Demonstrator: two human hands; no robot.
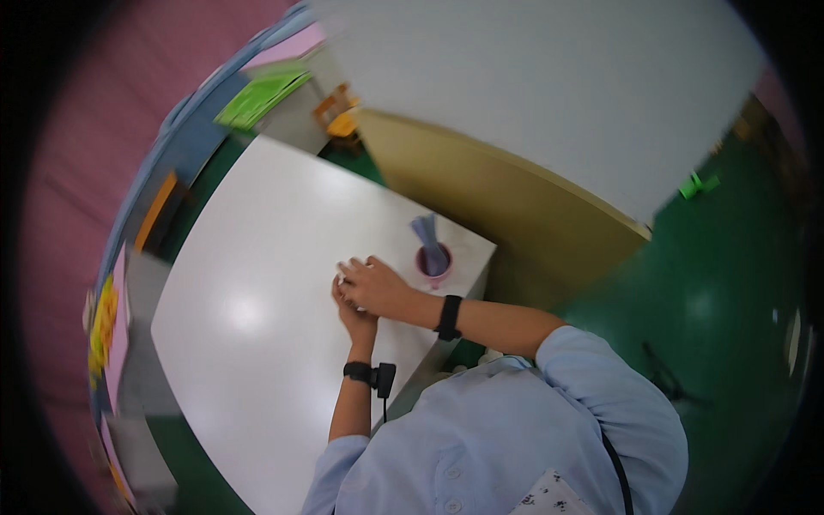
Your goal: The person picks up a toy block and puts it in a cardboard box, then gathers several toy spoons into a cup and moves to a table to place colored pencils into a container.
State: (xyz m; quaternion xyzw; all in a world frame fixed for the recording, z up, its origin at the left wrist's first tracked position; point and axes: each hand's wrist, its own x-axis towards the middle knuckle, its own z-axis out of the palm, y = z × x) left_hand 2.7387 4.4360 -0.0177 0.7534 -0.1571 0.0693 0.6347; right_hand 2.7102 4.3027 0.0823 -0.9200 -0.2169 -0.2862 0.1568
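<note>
Both hands meet above the white table (283, 223), close to its near right side. My right hand (376, 287) lies over my left hand (354, 319), and their fingers are curled in against each other. Small whitish patches show between the fingers, but blur and the hands themselves hide what they belong to. Just right of my right hand stands a pink cup (447, 273) with several blue-purple strips (429, 236) upright in it. Neither hand touches the cup.
A tan partition (481, 172) runs past the table's far right corner. Beyond the far end are an orange chair (339, 120) and a bright green sheet (262, 99) on a grey table. More chairs and yellow items (105, 322) line the left. The floor (695, 283) is green.
</note>
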